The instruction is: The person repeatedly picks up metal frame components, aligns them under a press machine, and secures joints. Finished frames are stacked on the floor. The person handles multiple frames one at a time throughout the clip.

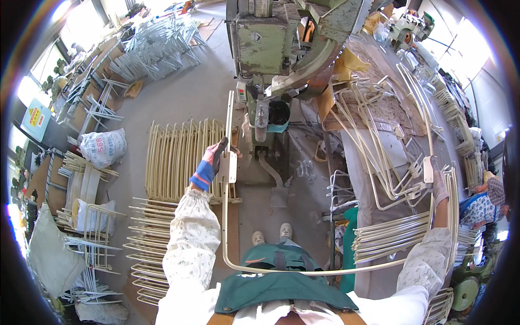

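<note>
While the green press machine (271, 49) stands just ahead, the cream U-shaped tube frame (281, 270) loops in front of the person's apron, one leg rising toward the machine. The gloved left hand (215, 157) is clamped on that leg by its flat bracket; the right hand (440, 187) grips the other leg (fingers closed, as far as shows). It looks stiff, light, springy and awkward, best held near both ends.

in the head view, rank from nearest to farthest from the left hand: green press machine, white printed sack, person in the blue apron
1. green press machine, just right and ahead of the left hand.
2. white printed sack, on the floor at left.
3. person in the blue apron, far right edge.
</note>
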The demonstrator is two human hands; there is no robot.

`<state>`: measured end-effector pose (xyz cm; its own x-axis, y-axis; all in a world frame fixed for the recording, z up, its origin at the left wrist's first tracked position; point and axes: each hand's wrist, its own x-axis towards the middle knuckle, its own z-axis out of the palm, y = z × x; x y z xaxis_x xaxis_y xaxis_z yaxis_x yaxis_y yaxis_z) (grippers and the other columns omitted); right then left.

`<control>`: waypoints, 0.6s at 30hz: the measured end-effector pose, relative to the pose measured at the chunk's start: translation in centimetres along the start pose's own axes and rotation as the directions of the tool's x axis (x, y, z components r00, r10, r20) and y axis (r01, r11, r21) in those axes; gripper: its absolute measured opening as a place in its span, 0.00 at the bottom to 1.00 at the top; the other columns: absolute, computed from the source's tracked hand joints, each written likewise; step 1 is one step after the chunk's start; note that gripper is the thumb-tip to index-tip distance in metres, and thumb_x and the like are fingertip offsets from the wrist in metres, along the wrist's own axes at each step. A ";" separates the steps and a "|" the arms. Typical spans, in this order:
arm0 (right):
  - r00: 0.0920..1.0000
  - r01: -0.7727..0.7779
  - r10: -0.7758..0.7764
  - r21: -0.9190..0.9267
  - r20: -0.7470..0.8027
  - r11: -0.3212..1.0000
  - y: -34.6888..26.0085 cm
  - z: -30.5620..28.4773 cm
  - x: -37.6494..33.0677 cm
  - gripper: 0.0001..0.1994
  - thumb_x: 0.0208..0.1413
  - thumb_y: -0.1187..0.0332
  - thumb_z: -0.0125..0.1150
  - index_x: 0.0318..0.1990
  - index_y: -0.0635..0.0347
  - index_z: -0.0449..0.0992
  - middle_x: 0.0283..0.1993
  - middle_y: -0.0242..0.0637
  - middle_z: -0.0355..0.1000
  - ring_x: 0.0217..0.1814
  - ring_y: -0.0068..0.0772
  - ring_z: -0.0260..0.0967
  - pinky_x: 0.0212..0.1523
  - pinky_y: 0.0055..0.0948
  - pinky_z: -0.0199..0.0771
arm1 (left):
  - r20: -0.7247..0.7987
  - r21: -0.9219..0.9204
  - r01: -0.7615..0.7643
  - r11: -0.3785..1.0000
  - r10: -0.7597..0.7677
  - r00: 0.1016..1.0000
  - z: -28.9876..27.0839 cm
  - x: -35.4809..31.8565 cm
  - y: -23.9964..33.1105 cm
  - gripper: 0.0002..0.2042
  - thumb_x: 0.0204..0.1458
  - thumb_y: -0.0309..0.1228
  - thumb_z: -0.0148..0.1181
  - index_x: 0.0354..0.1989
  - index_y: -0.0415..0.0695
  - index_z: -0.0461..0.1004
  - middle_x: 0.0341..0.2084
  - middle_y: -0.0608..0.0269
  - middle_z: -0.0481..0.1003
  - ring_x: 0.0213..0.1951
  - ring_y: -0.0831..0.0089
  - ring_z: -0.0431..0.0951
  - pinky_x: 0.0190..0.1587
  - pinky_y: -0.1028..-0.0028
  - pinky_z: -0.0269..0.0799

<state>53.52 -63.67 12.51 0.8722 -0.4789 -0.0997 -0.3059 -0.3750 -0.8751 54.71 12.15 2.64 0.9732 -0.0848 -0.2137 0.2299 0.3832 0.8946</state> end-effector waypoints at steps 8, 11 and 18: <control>0.995 -0.102 0.102 0.002 -0.011 0.995 5.2 -5.9 9.3 0.20 0.49 0.41 0.47 0.34 0.46 0.69 0.16 0.24 0.60 0.10 0.19 0.51 0.10 0.21 0.47 | -0.077 0.049 0.047 0.998 -0.043 0.996 7.1 4.6 1.0 0.17 0.51 0.44 0.50 0.23 0.42 0.66 0.11 0.61 0.65 0.08 0.71 0.66 0.11 0.69 0.67; 0.973 -0.231 0.230 0.030 0.026 0.972 4.8 -6.9 9.6 0.22 0.46 0.37 0.48 0.32 0.44 0.69 0.15 0.22 0.58 0.09 0.18 0.47 0.11 0.21 0.43 | -0.049 -0.002 0.039 0.999 -0.039 0.998 9.0 5.0 0.5 0.17 0.53 0.44 0.48 0.22 0.41 0.66 0.11 0.62 0.64 0.08 0.72 0.65 0.10 0.68 0.67; 0.942 -0.329 0.335 -0.134 0.030 0.935 -2.1 -0.9 6.8 0.20 0.46 0.38 0.47 0.28 0.43 0.67 0.14 0.24 0.57 0.09 0.19 0.46 0.10 0.21 0.41 | -0.155 0.056 0.117 0.992 -0.107 0.982 10.6 5.9 1.9 0.17 0.52 0.45 0.49 0.22 0.42 0.65 0.10 0.63 0.64 0.07 0.72 0.64 0.12 0.64 0.69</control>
<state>59.74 -66.85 14.09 0.7300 -0.5531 -0.4015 -0.6240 -0.2995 -0.7218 60.91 2.59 7.22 0.9303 0.0185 -0.3662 0.3417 0.3187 0.8841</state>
